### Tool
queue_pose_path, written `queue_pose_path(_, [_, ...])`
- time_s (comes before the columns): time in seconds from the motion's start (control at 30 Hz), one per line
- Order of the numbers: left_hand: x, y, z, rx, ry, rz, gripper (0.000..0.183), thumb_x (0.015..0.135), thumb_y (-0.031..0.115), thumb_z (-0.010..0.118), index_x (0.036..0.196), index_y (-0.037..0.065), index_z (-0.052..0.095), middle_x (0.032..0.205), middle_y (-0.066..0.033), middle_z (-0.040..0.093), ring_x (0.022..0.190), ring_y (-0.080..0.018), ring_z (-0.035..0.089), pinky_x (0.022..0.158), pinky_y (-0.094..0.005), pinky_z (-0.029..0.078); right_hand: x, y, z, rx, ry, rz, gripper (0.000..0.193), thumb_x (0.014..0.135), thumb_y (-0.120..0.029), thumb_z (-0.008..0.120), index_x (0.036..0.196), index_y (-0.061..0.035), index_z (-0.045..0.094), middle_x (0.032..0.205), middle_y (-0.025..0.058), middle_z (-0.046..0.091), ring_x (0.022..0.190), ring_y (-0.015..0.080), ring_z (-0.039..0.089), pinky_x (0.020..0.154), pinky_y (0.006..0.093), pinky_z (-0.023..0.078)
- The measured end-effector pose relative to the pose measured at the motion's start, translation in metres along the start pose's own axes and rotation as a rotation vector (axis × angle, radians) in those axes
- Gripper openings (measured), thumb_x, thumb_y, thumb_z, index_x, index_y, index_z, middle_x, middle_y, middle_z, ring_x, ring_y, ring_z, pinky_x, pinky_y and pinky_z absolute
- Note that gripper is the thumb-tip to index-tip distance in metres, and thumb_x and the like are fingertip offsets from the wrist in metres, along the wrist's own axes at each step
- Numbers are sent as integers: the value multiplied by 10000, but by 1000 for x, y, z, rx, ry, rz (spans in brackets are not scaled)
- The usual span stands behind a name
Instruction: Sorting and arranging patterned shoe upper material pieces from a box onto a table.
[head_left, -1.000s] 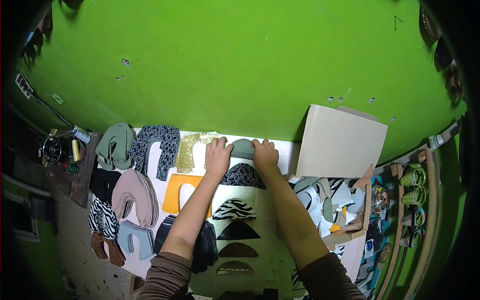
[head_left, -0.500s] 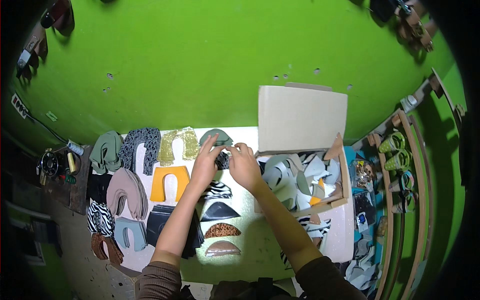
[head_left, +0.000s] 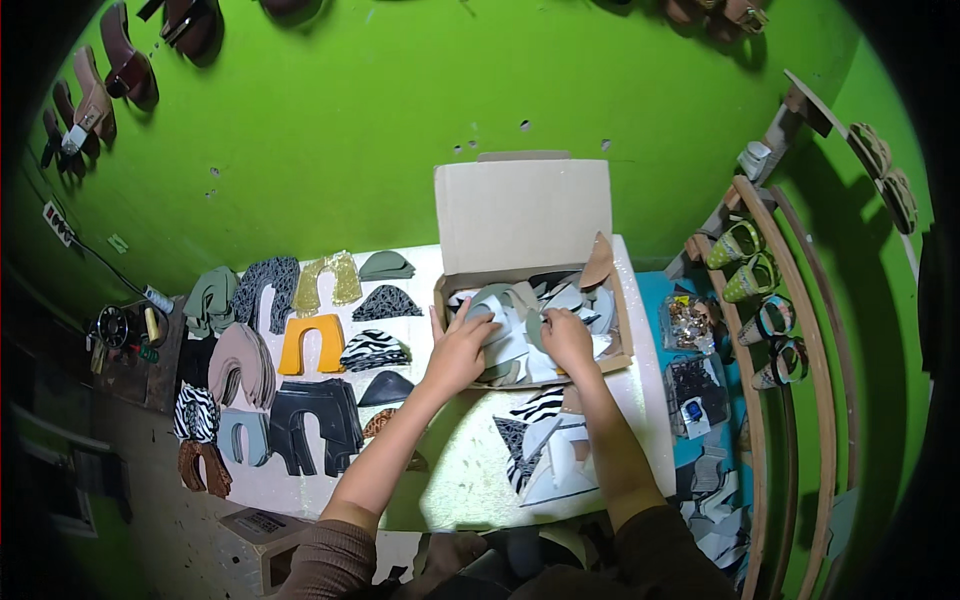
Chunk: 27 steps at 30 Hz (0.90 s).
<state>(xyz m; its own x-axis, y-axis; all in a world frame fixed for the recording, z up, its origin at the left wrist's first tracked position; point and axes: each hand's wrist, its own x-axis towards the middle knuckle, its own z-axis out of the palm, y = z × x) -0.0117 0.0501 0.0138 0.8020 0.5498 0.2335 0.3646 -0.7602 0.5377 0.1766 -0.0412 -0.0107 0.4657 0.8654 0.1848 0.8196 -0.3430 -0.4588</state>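
An open cardboard box holds a heap of cut scraps in white, grey-green, tan and black. My left hand is at the box's left part, fingers apart over the scraps. At the box's middle, my right hand has its fingers curled together at the edge of a grey-green piece. Left of the box, half-moon pieces lie in a column: green, black-and-grey patterned, zebra-striped and black. My left forearm partly covers the leopard-print pieces below them.
Stacked U-shaped pieces, among them yellow and black, fill the table's left side. Zebra and white offcuts lie in front of the box. A wooden rack with green sandals stands at the right. A small side table is at the left.
Both hands have moved from the half-moon pieces rightward into the scrap box. The view has shifted to the right, so the box now sits nearer the middle.
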Motion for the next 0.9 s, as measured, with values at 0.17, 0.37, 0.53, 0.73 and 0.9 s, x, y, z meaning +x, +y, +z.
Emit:
queue_pose_path(0.17, [5,23,22,17,-52,-104,387,741,-5,466,1080,137,585,1125,-62,581,1300,-323,310,1016,-651,-4,-1,18,5,-29,-236,106,367,756,-201,615,1073,-31,543,991,198,599,904,349,589,773,427,474])
queue_pose_path(0.37, [-10,43,41,-84,-34,-178,340,763,26,457,1059,116,600,1091,-83,585,1220,-340,402,1052,-573,110,9,35,20,-50,-348,90,431,743,-202,647,1115,-40,503,862,173,643,791,337,620,709,406,491])
queue_pose_path(0.53, [-21,35,34,-341,-4,-236,326,862,66,432,1179,35,500,1120,-136,571,1056,-283,538,924,-371,387,7,31,12,758,-267,213,378,768,-133,666,1090,-14,508,818,108,641,695,170,604,620,281,469])
queue_pose_path(0.73, [-21,53,32,-875,61,-437,355,886,188,570,1167,-7,476,918,-46,580,780,-84,550,706,-219,440,-34,-14,2,1419,-230,312,283,814,-111,646,1028,-41,474,835,58,610,730,96,541,652,225,435])
queue_pose_path(0.9, [-41,44,45,-867,120,-374,203,875,162,576,994,-1,551,803,-12,570,706,-69,520,648,-213,427,-58,-26,-8,1445,-145,197,282,828,-95,621,1070,-46,487,818,6,590,741,67,524,643,207,410])
